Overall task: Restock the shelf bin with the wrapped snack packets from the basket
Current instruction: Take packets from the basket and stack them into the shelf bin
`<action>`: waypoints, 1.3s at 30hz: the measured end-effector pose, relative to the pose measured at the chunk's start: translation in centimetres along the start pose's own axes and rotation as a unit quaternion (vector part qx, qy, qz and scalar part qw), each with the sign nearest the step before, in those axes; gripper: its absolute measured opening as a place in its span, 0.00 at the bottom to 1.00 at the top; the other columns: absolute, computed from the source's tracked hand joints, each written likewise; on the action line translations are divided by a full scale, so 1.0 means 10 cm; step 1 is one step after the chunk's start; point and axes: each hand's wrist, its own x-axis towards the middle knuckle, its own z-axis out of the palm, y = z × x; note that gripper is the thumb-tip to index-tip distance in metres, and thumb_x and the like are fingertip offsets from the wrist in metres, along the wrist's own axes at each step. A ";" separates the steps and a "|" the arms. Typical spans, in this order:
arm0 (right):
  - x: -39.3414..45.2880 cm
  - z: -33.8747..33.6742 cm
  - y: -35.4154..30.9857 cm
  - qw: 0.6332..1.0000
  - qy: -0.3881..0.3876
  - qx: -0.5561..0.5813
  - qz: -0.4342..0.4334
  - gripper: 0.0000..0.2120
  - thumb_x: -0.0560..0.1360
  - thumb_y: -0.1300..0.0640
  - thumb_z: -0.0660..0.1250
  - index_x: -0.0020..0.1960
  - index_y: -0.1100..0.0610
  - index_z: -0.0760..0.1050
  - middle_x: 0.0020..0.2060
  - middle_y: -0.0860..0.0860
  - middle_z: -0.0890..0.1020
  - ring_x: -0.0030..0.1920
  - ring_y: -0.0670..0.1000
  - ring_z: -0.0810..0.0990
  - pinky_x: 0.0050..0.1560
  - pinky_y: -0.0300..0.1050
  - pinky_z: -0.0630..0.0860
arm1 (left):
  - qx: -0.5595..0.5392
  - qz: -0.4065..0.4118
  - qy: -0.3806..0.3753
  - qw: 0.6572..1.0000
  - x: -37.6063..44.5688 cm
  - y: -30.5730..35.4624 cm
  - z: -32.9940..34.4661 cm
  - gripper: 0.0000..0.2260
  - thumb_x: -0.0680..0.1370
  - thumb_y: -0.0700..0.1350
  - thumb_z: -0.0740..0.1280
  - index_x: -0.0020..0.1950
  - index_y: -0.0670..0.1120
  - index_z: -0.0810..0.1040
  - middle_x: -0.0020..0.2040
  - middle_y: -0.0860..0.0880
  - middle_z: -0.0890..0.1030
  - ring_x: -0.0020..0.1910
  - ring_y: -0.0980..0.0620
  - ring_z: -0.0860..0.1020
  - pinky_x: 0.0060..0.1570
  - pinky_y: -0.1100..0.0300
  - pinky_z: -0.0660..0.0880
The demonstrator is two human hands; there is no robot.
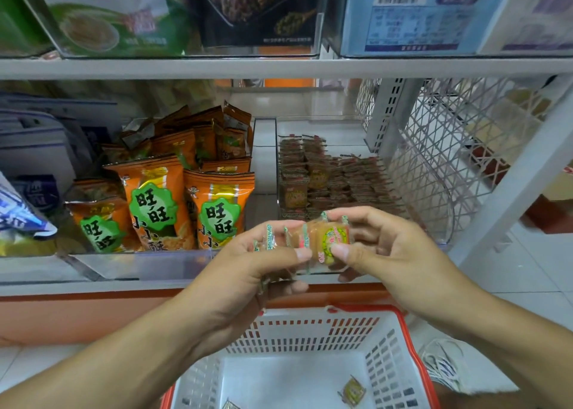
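We hold a row of light, crinkly snack packets (322, 241) just before the shelf bin (366, 173), left hand (263, 263) and right hand (372, 247) pinching their slippery wrappers; grip the flat faces, gently.

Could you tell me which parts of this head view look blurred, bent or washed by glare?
Head view: the top-shelf bags are soft; the shelf edge bows from wide-angle distortion; the clear bin shows faint glare; the packets between both hands are fairly sharp.
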 end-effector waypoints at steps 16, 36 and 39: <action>-0.13 0.34 0.08 0.979 -0.011 0.147 0.142 0.23 0.66 0.36 0.70 0.60 0.38 0.81 0.55 0.47 0.86 0.54 0.50 0.85 0.46 0.46 0.81 | -0.113 -0.017 0.005 0.993 0.02 0.01 0.05 0.14 0.69 0.38 0.72 0.54 0.42 0.87 0.53 0.37 0.85 0.50 0.45 0.86 0.40 0.58 0.84; -0.05 0.26 0.14 0.997 0.032 -0.013 0.063 0.13 0.79 0.43 0.62 0.61 0.44 0.76 0.53 0.49 0.86 0.57 0.51 0.84 0.62 0.57 0.77 | -0.092 -0.064 0.009 0.994 -0.04 -0.01 0.04 0.17 0.69 0.42 0.74 0.55 0.37 0.85 0.56 0.36 0.85 0.52 0.43 0.86 0.44 0.52 0.84; -0.03 0.25 0.13 0.995 0.067 0.039 0.069 0.16 0.76 0.42 0.64 0.56 0.52 0.76 0.46 0.48 0.87 0.49 0.44 0.85 0.54 0.50 0.76 | -0.111 -0.068 0.001 0.991 -0.03 -0.04 0.02 0.14 0.70 0.40 0.70 0.53 0.38 0.86 0.56 0.36 0.85 0.52 0.43 0.86 0.44 0.51 0.85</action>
